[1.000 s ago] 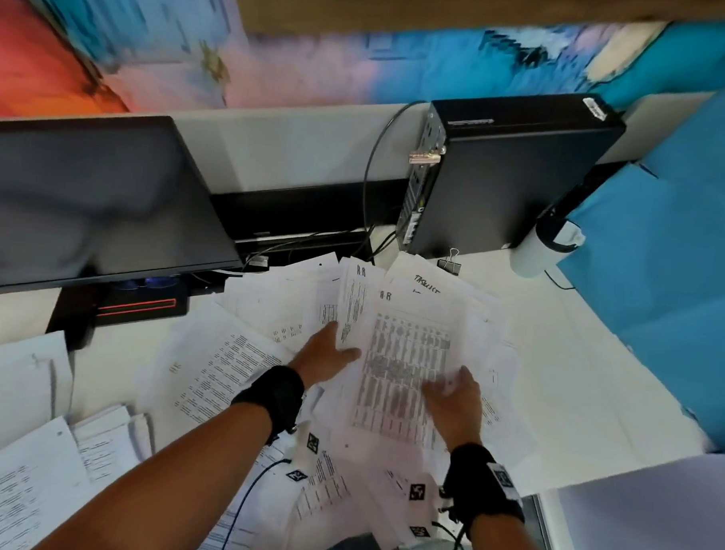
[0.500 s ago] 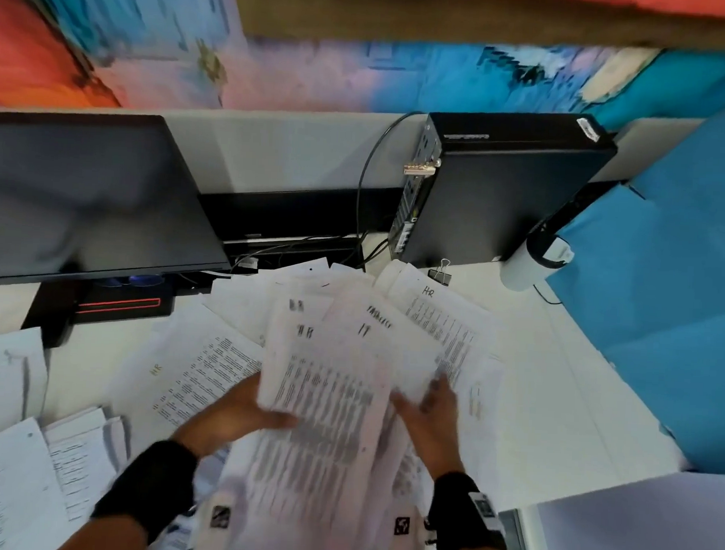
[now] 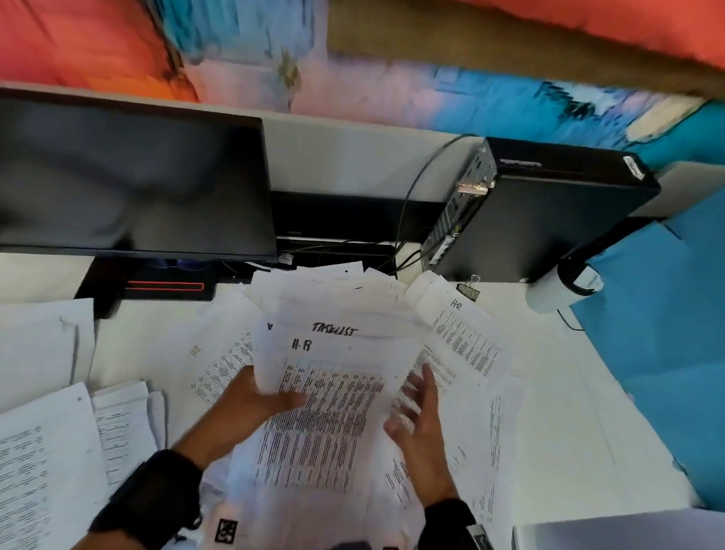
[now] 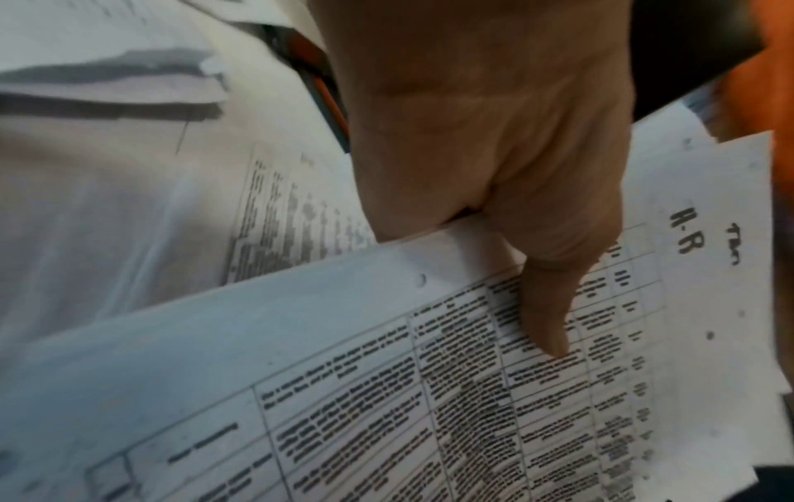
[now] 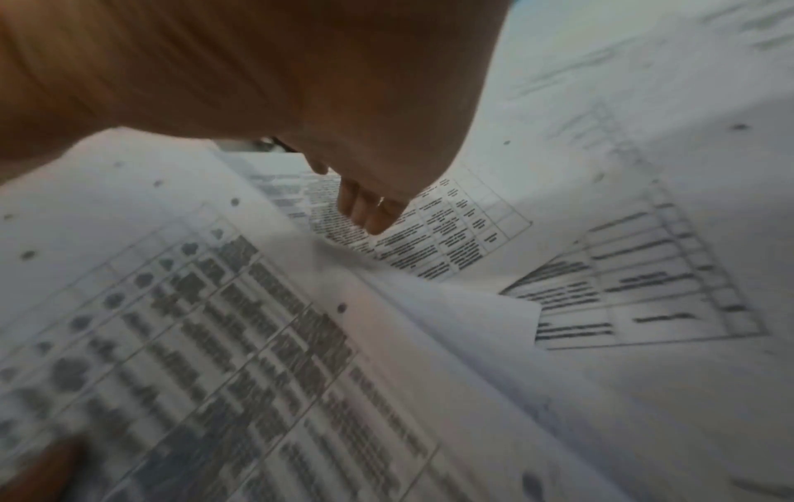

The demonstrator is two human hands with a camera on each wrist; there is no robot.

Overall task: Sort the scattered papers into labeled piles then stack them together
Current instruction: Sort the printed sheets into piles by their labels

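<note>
White printed sheets lie scattered over the desk (image 3: pixel 575 409). My left hand (image 3: pixel 259 403) pinches the left edge of a small bundle whose top sheet (image 3: pixel 325 418) is a table marked "H-R"; the thumb lies on top, the fingers are hidden beneath. The left wrist view shows the same thumb (image 4: pixel 545 305) pressing that top sheet (image 4: pixel 429 390). A sheet marked "TASKLIST" (image 3: pixel 333 327) peeks out behind it. My right hand (image 3: pixel 419 418) hovers at the bundle's right edge with fingers spread, blurred. Another sheet marked "HR" (image 3: pixel 462 337) lies to the right.
A dark monitor (image 3: pixel 120 177) stands at the back left and a black computer case (image 3: pixel 542 212) at the back right, with a binder clip (image 3: pixel 468 287) before it. Paper stacks (image 3: pixel 33 447) lie at the left. A blue cloth (image 3: pixel 674 330) borders the right.
My left hand has taken hold of the bundle and lifted it toward me. The right hand let go of the sheets and now hovers at the right edge.
</note>
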